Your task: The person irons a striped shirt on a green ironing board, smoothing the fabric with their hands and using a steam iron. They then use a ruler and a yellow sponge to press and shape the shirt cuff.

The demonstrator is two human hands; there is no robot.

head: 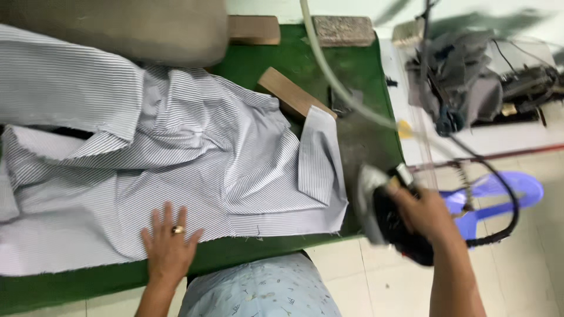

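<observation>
Head view: left hand (168, 243) flat, fingers spread, on striped fabric (194, 164); right hand (424, 212) gripping iron (382, 214) beside it.

A: What colour is the surface (358, 70)?
B: Green. The shirt fabric (176, 170) on it is white with fine grey stripes.
A: And beside the fabric's right edge?
B: A black-handled iron (390, 214) with a pale sole. Right of that, a blue-violet plastic stool (505, 194). Two tan wooden blocks (291, 91) lie above the fabric.
</observation>
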